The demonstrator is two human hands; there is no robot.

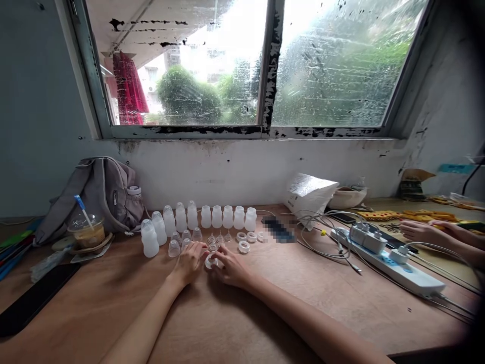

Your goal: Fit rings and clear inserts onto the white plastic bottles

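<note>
White ring cap (210, 262): small, round, pinched between left hand (191, 262), right hand (231, 268).

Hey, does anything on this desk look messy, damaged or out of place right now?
The small bottles stand in a tidy row, and both hands, left hand and right hand, meet on a white ring. Odd spots: cables lie tangled by the power strip, and the window frame has peeling paint.

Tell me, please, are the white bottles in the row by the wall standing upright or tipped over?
Upright: the white bottles stand on their bases in a curved row on the table, necks up.
</note>
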